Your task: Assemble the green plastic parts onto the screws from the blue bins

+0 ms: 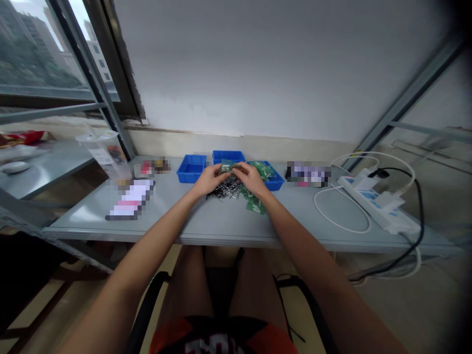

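A green packet [227, 162] is pinched in the grip of both left hand [208, 180] and right hand [251, 179], at twelve o'clock over the worktop [217, 223]; metal pins [229, 190] are heaped at six o'clock from it.

Two hands [209, 179], three blue trays [188, 177]

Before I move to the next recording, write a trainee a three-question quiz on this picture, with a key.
1. How many blue trays stand on the table?
2. True or false: the power strip lies to the left of both hands.
3. Fill in: the left hand and right hand together hold a small ____ packet.

Key:
1. Three.
2. False; the power strip lies to the right.
3. Green.
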`<state>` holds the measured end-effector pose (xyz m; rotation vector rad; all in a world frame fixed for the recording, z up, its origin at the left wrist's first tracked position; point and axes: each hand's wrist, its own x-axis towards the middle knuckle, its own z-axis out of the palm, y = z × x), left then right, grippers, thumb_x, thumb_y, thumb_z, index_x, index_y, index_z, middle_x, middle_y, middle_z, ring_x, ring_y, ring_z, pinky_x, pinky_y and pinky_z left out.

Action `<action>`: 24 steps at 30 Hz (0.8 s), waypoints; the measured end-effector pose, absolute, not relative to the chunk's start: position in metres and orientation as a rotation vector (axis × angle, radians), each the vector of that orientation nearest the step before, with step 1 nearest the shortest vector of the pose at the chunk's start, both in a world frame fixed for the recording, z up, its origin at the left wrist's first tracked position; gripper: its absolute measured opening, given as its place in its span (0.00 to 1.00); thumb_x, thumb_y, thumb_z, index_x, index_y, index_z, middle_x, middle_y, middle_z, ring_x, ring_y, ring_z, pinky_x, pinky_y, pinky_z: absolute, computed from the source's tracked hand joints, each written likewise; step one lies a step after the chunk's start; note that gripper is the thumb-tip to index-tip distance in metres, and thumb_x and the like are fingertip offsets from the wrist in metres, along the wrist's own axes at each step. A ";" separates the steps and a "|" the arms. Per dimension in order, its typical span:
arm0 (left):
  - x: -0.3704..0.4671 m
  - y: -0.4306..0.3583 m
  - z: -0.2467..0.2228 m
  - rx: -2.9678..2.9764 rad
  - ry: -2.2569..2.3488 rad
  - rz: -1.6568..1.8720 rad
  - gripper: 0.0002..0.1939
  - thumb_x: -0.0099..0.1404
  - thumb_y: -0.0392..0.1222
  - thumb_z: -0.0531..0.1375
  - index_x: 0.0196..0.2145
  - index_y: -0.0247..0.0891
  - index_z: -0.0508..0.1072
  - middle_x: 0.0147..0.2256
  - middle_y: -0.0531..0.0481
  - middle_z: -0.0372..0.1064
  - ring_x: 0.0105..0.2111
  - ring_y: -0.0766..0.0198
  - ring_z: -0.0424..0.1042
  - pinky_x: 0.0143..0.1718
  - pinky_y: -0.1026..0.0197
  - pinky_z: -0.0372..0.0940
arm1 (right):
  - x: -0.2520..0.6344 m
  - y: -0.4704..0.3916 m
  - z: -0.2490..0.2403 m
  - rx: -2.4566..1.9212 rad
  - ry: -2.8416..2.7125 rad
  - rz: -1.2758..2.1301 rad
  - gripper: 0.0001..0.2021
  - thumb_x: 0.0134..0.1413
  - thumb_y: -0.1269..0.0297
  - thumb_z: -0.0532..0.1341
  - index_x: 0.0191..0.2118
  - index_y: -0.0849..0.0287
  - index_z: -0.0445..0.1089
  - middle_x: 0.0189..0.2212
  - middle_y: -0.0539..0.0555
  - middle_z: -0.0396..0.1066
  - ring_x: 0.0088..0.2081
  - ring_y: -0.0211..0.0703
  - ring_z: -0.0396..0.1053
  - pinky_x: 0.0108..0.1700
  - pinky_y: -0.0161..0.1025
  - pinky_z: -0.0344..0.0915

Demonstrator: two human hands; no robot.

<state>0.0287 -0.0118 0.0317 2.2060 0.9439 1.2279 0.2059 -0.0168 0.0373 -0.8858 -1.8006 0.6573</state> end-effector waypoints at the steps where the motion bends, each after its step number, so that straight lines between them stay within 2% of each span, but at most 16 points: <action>1: 0.028 -0.012 0.032 2.212 0.953 1.229 0.11 0.61 0.47 0.56 0.30 0.35 0.67 0.24 0.53 0.62 0.25 0.67 0.60 0.27 0.64 0.55 | 0.206 -0.017 0.037 -0.896 -1.819 0.586 0.07 0.52 0.59 0.58 0.33 0.57 0.67 0.29 0.50 0.70 0.31 0.40 0.67 0.32 0.38 0.63; 4: 0.028 -0.013 0.034 2.242 0.977 1.234 0.10 0.61 0.46 0.57 0.30 0.35 0.68 0.25 0.53 0.63 0.26 0.68 0.60 0.28 0.64 0.55 | 0.207 -0.018 0.038 -0.934 -1.864 0.427 0.08 0.52 0.59 0.58 0.34 0.57 0.68 0.32 0.52 0.71 0.34 0.40 0.68 0.36 0.38 0.63; 10: 0.029 -0.014 0.035 2.288 1.029 1.237 0.08 0.60 0.43 0.57 0.28 0.35 0.67 0.23 0.54 0.61 0.25 0.69 0.58 0.26 0.65 0.53 | 0.207 -0.020 0.040 -0.968 -1.856 0.373 0.11 0.52 0.55 0.58 0.34 0.57 0.69 0.31 0.52 0.72 0.34 0.41 0.68 0.36 0.38 0.62; 16: 0.030 -0.013 0.032 2.330 1.059 1.194 0.09 0.59 0.42 0.59 0.25 0.35 0.66 0.21 0.56 0.57 0.23 0.70 0.56 0.25 0.65 0.51 | 0.206 -0.019 0.040 -0.990 -1.873 0.308 0.08 0.52 0.58 0.59 0.32 0.57 0.68 0.30 0.52 0.71 0.31 0.39 0.66 0.34 0.38 0.61; 24: 0.029 -0.014 0.033 2.341 1.093 1.199 0.08 0.61 0.42 0.57 0.28 0.35 0.69 0.22 0.55 0.61 0.23 0.69 0.59 0.26 0.64 0.53 | 0.209 -0.017 0.039 -1.007 -1.834 0.274 0.09 0.54 0.60 0.55 0.29 0.58 0.66 0.24 0.49 0.65 0.27 0.38 0.62 0.33 0.36 0.59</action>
